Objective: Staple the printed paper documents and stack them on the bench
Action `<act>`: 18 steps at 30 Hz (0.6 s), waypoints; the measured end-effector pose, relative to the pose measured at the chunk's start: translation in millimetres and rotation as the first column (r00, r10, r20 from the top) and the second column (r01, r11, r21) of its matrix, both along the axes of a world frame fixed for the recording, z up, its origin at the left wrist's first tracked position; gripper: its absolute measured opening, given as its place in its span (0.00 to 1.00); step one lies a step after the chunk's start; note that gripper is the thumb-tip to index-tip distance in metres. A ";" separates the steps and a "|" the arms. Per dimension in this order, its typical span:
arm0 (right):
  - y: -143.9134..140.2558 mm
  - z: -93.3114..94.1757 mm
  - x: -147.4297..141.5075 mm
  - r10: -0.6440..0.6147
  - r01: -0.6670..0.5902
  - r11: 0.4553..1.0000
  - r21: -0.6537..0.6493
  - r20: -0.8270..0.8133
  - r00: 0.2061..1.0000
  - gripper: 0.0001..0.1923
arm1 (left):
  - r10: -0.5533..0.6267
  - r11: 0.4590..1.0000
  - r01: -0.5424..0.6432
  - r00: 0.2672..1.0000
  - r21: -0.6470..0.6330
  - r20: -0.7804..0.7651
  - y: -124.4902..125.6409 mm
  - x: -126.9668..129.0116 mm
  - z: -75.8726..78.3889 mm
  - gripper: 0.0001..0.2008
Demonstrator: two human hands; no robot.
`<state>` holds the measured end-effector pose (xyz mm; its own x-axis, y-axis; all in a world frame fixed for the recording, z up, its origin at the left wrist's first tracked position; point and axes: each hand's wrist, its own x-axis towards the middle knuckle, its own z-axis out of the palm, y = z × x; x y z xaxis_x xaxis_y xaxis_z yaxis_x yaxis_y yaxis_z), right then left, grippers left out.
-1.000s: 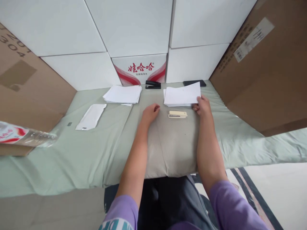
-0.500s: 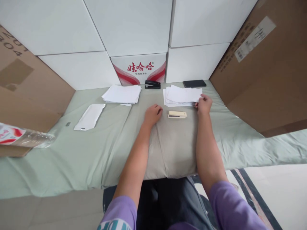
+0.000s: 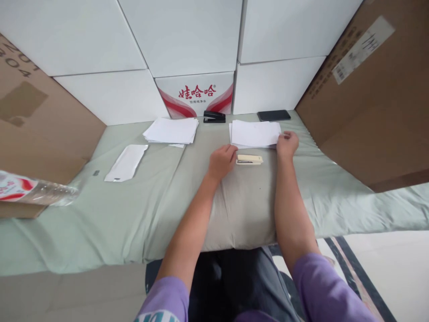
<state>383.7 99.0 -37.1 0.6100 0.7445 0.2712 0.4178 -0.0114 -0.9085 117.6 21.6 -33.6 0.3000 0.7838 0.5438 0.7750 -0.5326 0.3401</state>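
Note:
My right hand (image 3: 287, 144) pinches the right edge of a sheet of white paper (image 3: 255, 133) on top of the right-hand stack. At the front left corner of this stack is my left hand (image 3: 223, 161). Its fingers are loosely bent and their tips lie at the paper's edge; whether they touch it I cannot tell. Just right of those fingertips, a cream stapler (image 3: 250, 159) lies on the cloth in front of the stack. A second paper stack (image 3: 171, 130) lies to the left, and a black stapler (image 3: 214, 117) stands between the stacks, farther back.
A black phone (image 3: 274, 115) lies behind the right stack. At left are a white packet (image 3: 126, 163), a small grey piece (image 3: 96, 172) and a plastic bottle (image 3: 43, 191). White boxes (image 3: 197, 38) wall off the back; brown cartons (image 3: 372, 112) flank both sides of the green cloth (image 3: 110, 223).
My left hand has moved right and forward to the stack's front left corner. The top sheet, held by my right hand, now lies more squarely over the sheets below.

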 end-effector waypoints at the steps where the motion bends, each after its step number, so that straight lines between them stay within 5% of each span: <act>1: -2.1 2.9 -0.1 -0.130 0.130 0.992 0.002 0.065 0.989 0.12 | -0.045 0.998 0.046 0.999 0.051 -0.022 -4.7 7.2 1.7 0.12; 3: -6.9 10.5 -1.8 -0.293 0.290 0.956 0.044 0.124 0.948 0.15 | -0.134 0.979 0.143 0.988 0.146 -0.073 -16.3 24.1 5.2 0.13; 5: -12.1 20.4 -7.9 -0.268 0.257 0.961 0.104 0.110 0.957 0.14 | -0.218 0.943 0.240 0.969 0.232 -0.118 -30.4 42.7 8.5 0.13; 8: -21.2 37.6 -30.5 -0.036 0.032 0.978 0.206 0.018 0.999 0.09 | -0.354 0.855 0.404 0.913 0.324 -0.204 -55.8 69.1 10.9 0.12; 12: -39.1 57.5 -77.7 0.352 -0.312 0.909 0.275 -0.107 0.930 0.07 | -0.537 0.710 0.622 0.782 0.329 -0.318 -94.6 95.9 3.8 0.13; 15: -57.1 62.7 -109.0 0.457 -0.412 0.867 0.279 -0.117 0.882 0.04 | -0.647 0.549 0.790 0.609 0.274 -0.459 -117.4 105.4 -5.7 0.12; 18: -75.1 53.4 -132.6 0.507 -0.473 0.842 0.261 -0.079 0.858 0.05 | -0.680 0.442 0.852 0.523 0.282 -0.514 -120.0 101.3 -13.3 0.12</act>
